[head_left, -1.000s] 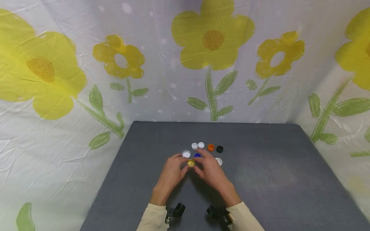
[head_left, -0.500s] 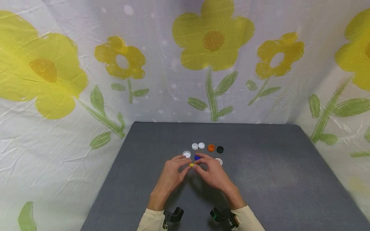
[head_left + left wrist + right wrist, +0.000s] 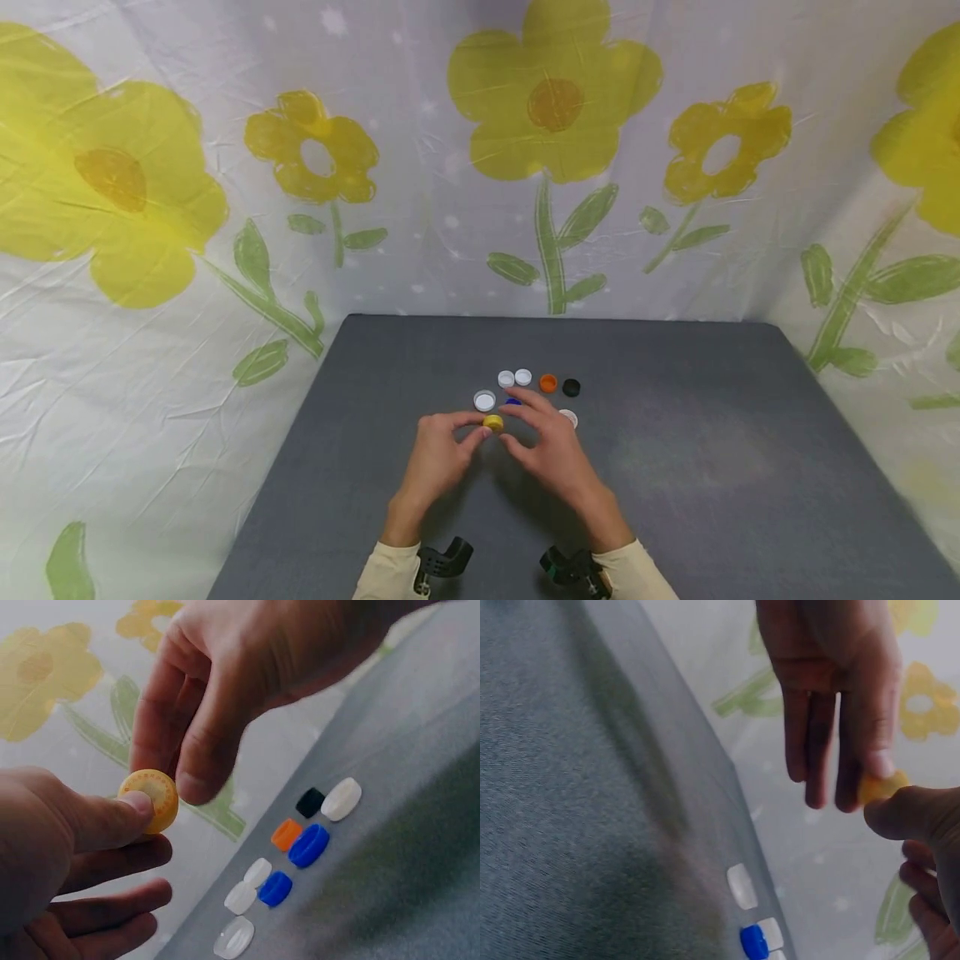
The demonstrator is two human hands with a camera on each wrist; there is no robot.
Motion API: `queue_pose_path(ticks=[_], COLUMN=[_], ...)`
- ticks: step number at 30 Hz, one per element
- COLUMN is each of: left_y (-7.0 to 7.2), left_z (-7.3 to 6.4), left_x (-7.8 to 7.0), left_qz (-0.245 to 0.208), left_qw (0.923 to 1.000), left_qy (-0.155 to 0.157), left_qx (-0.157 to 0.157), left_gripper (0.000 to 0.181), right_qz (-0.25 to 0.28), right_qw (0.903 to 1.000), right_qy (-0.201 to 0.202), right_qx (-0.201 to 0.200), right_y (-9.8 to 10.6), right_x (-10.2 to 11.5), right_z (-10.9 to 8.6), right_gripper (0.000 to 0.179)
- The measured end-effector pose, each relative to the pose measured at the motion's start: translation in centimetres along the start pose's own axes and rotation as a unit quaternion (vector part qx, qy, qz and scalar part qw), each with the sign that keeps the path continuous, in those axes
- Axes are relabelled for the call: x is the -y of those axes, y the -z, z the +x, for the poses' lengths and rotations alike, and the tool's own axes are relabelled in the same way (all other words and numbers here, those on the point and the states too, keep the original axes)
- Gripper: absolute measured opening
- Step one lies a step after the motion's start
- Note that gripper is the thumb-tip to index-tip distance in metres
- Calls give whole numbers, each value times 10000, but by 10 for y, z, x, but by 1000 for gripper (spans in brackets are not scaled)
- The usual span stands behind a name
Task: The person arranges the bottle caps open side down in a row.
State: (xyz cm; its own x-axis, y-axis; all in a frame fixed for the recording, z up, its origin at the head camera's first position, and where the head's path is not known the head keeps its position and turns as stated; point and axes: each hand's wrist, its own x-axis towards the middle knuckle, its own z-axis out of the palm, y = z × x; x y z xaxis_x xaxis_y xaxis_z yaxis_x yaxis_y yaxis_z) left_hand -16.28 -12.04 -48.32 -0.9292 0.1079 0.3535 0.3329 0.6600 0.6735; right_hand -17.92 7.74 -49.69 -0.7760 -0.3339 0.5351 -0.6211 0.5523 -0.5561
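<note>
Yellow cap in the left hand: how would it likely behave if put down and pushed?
The yellow cap is probably stiff, as it looks round despite the left hand's pinch. It is likely light, being small and held by one hand. Lying flat, it would probably slide on the table; its round side suggests rolling on edge.

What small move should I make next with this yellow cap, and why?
Probably have the left hand lower the yellow cap onto the table. It pinches that cap above the surface, the right hand is close by with no visible grip on it, and the orange cap and black cap already lie there.
</note>
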Motion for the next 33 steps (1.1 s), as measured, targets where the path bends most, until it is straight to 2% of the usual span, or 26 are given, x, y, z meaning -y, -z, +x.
queue_pose_path(ticks=[6,9,11,13,17,19,22,26,33], left_y=[4,6,7,9,12,14,17,19,17], left_z=[1,0,-2,-4,-9,-11,-15,-20,-28], left_x=[1,0,0,0,2,3,6,12,23], left_qz=[-577,-724,-705,-614,-307,-177,62,439,1158], left_qw=[9970,9948,9955,9972,9991,9989,9989,9972,9866], left_qy=[427,595,522,327,-291,-435,-404,-270,-236], left_qx=[276,391,366,263,54,62,208,551,1123], left_gripper=[14,16,19,23,27,27,27,25,17], right_qz=[2,1,-29,-50,-38,-34,-100,-304,-591], right_qw=[9975,9970,9972,9978,9994,9998,9998,9984,9917], right_qy=[654,726,703,609,317,182,59,12,22], right_qx=[-259,-277,-265,-246,-137,-27,169,467,1144], right_y=[-5,-5,-5,-6,-6,-8,-12,-21,-38], right_x=[-1,0,1,3,8,11,15,16,14], right_z=[-2,-1,-1,-1,-3,-4,-6,-10,-18], right_gripper=[40,38,36,34,31,29,27,25,23])
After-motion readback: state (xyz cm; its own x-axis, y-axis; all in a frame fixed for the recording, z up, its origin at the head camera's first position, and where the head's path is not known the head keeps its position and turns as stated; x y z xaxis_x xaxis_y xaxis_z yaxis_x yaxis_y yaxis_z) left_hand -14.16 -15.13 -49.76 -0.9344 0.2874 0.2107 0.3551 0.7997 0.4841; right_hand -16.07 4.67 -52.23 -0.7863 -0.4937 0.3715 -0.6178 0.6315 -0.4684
